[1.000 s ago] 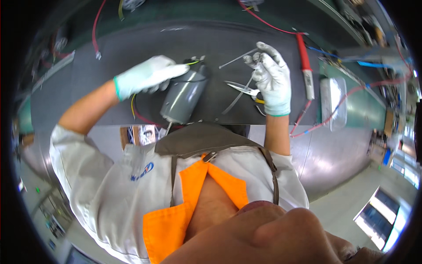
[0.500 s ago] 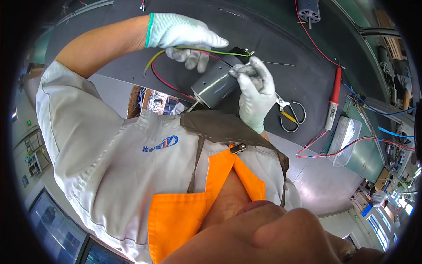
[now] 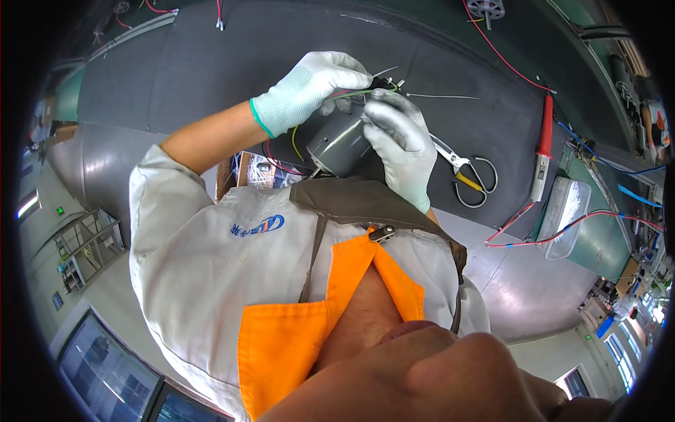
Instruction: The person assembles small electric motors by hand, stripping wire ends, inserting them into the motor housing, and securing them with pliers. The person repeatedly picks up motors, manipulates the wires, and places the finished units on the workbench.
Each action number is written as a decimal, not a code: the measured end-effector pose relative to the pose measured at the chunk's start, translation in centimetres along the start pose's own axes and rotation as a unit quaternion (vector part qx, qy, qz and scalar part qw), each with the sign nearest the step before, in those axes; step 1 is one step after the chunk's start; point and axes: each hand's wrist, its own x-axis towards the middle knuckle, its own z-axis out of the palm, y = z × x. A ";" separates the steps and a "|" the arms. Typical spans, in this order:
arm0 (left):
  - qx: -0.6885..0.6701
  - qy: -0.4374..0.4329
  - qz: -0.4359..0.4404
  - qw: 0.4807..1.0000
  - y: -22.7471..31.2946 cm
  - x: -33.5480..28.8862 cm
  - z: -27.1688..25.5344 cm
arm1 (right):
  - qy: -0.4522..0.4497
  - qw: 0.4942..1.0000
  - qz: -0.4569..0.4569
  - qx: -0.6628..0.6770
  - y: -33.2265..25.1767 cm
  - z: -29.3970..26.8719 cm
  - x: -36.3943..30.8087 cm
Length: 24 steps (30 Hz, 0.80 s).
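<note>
A grey cylindrical motor (image 3: 339, 146) lies tilted on the dark bench, its shaft end toward me. My left hand (image 3: 313, 86), in a white glove with a green cuff, is closed at the motor's far end. Its fingertips pinch the wires there, among them a green-yellow wire (image 3: 351, 93). My gloved right hand (image 3: 404, 141) is closed beside the motor, fingertips together near the same wires; what they hold is hidden. A thin pale strip (image 3: 443, 96), like a cable tie, reaches out to the right past my right fingers. Red and yellow wires loop down left of the motor.
Scissors (image 3: 472, 176) with a yellow-wrapped handle lie right of my right hand. Farther right are a red-handled corded tool (image 3: 545, 133) and a clear plastic box (image 3: 564, 219). Another motor (image 3: 486, 8) stands at the far edge. A box of parts (image 3: 254, 171) is below the bench edge.
My left hand has moved right and turned from open fingers to a pinch at the motor's far end, drawing the wires together. My right hand has shifted slightly down and curled more.
</note>
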 end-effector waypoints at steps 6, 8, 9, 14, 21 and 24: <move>-0.035 -0.026 0.009 0.999 -1.2 0.8 0.7 | 0.084 0.995 -0.047 -0.039 -1.6 -0.9 0.8; -0.042 -0.032 0.018 0.998 -1.5 0.7 1.0 | 0.135 0.983 0.108 0.058 -2.8 -1.5 1.7; -0.044 -0.031 0.015 0.998 -1.5 0.7 1.2 | 0.137 0.977 0.124 0.109 -2.2 -2.1 2.2; -0.010 -0.025 0.026 0.999 -1.4 0.9 1.7 | 0.116 0.977 0.108 0.139 -2.0 -2.5 2.9; 0.001 -0.032 0.027 0.999 -1.4 1.1 1.8 | 0.101 0.978 0.121 0.140 -1.8 -2.9 3.0; 0.009 -0.050 0.016 0.999 -0.5 0.9 2.0 | 0.056 0.982 0.157 0.087 -2.4 -3.8 3.8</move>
